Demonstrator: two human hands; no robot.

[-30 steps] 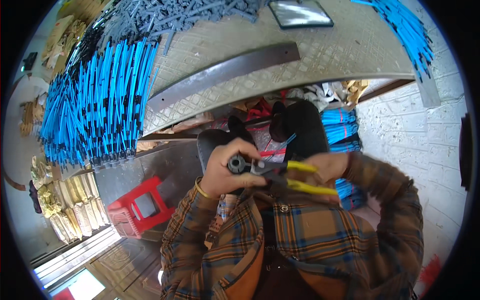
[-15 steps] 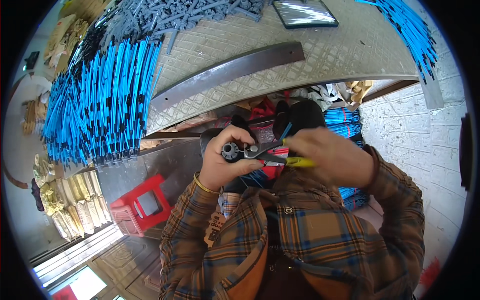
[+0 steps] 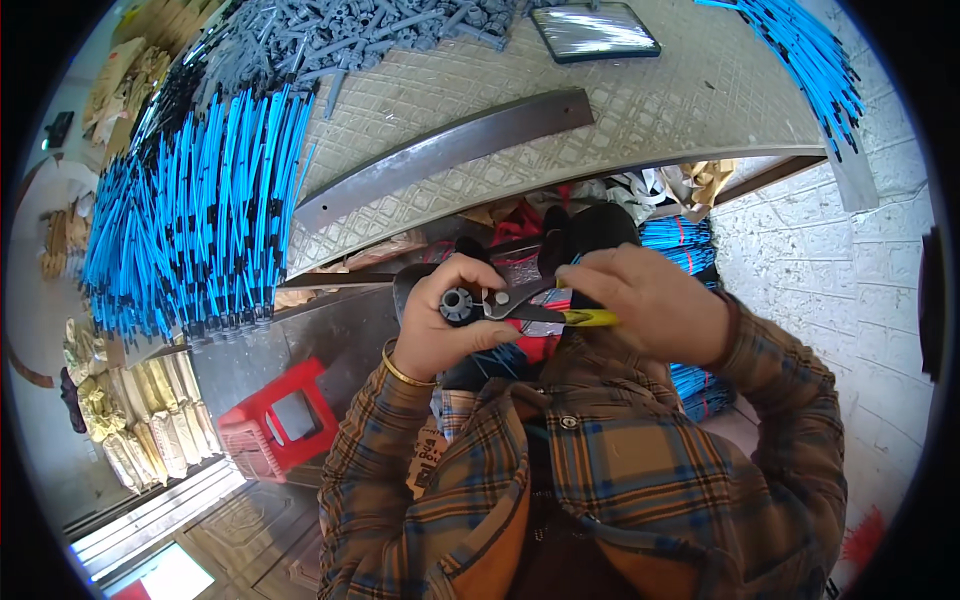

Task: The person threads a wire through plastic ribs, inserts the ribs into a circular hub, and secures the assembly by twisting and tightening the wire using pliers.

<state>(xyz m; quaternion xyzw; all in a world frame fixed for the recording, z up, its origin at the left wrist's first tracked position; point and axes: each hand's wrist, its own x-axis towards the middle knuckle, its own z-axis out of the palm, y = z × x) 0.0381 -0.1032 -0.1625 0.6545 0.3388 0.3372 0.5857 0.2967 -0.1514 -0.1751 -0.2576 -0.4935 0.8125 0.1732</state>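
My left hand (image 3: 432, 335) is closed around a dark grey round plastic fitting (image 3: 457, 306), whose ribbed, hollow end faces up. Pliers (image 3: 502, 298) with dark jaws and yellow on the handles lie across in front of me, their head right beside the fitting. My right hand (image 3: 655, 305) is wrapped round the handles, its fingers partly hidden. A thin wire-like piece seems to run between the fitting and the jaws, too small to make out. Below the hands, my lap and some blue rods are partly covered.
A patterned worktop (image 3: 640, 110) spans the far side, bearing a metal bar (image 3: 450, 145), a pile of grey plastic parts (image 3: 350, 35), a black-framed tray (image 3: 595, 30) and bundles of blue rods (image 3: 225, 190). A red stool (image 3: 280, 420) stands left; a white brick wall (image 3: 800, 260) is right.
My right hand has shifted slightly left along the pliers and looks sharper. A short blue rod piece that stuck up by it is out of sight. My left hand still holds the fitting.
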